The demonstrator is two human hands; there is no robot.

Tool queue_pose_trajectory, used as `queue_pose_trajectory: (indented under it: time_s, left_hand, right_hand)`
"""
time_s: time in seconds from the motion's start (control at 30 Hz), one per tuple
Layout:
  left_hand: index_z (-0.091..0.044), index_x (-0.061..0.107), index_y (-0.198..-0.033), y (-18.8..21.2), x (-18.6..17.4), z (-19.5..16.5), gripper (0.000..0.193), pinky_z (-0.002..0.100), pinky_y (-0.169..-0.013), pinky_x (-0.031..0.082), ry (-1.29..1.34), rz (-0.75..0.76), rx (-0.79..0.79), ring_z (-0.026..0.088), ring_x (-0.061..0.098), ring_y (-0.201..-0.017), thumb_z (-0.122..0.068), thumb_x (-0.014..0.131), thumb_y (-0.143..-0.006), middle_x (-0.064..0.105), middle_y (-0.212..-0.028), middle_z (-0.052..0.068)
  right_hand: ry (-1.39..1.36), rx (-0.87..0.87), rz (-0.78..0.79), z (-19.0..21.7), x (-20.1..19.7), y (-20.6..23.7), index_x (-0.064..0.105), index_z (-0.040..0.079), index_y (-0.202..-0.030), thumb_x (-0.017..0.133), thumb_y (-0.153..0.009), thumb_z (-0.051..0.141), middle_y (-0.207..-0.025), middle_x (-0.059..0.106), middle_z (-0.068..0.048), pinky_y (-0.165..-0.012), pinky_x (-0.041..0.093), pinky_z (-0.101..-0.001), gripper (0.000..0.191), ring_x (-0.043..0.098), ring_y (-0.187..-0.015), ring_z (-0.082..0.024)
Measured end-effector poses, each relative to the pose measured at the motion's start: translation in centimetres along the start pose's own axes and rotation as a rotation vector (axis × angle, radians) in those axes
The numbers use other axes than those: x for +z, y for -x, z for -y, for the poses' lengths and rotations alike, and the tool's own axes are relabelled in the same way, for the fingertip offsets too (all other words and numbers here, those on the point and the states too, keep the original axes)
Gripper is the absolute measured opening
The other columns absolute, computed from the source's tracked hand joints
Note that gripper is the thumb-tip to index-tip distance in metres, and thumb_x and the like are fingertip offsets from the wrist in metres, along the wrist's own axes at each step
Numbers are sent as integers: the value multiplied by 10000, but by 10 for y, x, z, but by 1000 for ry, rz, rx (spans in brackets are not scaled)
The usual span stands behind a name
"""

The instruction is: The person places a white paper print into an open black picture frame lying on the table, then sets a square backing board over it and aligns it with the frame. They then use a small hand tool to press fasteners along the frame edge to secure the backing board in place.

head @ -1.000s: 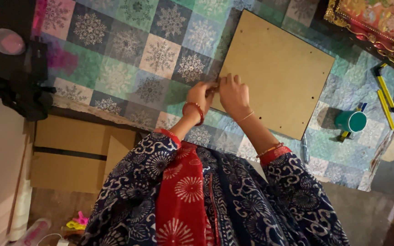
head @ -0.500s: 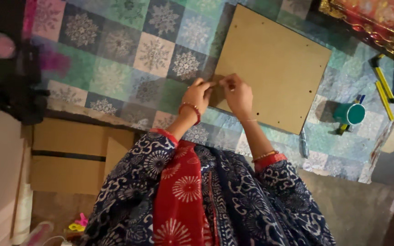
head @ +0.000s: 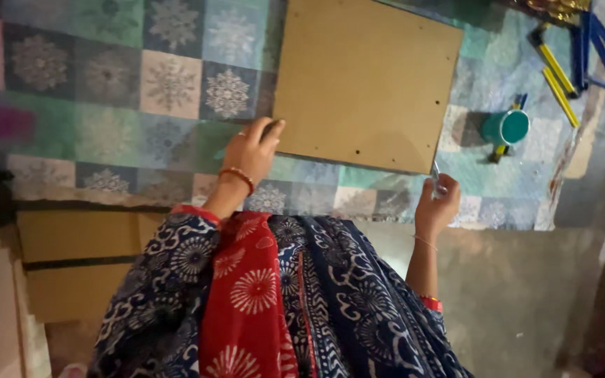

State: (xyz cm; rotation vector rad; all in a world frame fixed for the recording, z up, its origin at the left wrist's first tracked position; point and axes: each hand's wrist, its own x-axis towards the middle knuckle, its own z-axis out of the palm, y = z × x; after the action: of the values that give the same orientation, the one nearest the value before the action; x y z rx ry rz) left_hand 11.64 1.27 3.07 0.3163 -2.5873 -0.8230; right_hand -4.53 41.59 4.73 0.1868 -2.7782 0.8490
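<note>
Teal cup (head: 505,127) beside board (head: 365,84), pens (head: 561,73) beyond.

A single head-worn camera looked steeply down — close over the person's patterned blue-and-red clothing (head: 267,301) — onto the patchwork-quilted surface (head: 106,105) and square brown fibreboard panel (head: 369,80).

Our left hand (head: 252,150) rests its fingers flat on the brown board's (head: 369,80) corner; our right hand (head: 437,203), just below that board's edge, pinches closed.
</note>
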Motion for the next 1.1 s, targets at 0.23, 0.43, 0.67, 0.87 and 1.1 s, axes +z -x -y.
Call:
queue_pose_trajectory:
  time_s: [0.23,0.43,0.67,0.87,1.1]
  left_hand:
    - [-157,681,-1321,5,5,-31,400,450,-997,489,-155,-69,110,267,610,-1193,-173,706,-922,648,-1266,56]
    - [-153,624,-1419,-8,82,-88,410,415,-1098,485,-11,138,408,229,581,-1279,-129,564,-1014,635,-1343,47]
    - [-146,563,-1455,-27,145,-121,489,466,-1095,420,-79,298,470,268,533,-1322,-162,483,-973,598,-1373,91]
    - [-138,581,-1431,-19,145,-103,443,469,-1184,368,-75,229,472,249,496,-1390,-212,536,-997,571,-1440,63]
    - [-145,603,-1431,-21,135,-111,465,485,-1162,366,-58,219,452,258,494,-1358,-200,561,-970,574,-1401,71]
  right_hand:
    - [203,-188,103,-30,-3,1,656,76,-1277,821,-867,179,-1207,635,-200,-933,450,-509,454,567,-1104,-425]
    - [240,-96,208,-42,-12,-5,685,108,-1165,716,-992,85,-1036,669,-114,-875,499,-484,177,630,-1000,-353]
    - [-99,-54,256,10,-48,5,662,36,-1200,598,-1020,33,-1035,641,-165,-714,528,-409,191,640,-828,-301]
    - [-28,-246,327,72,-45,12,724,65,-1157,650,-991,85,-1038,698,-142,-749,544,-418,183,683,-864,-325]
    - [43,-172,362,87,-39,1,763,119,-1114,696,-949,99,-966,704,-107,-728,533,-440,179,688,-861,-331]
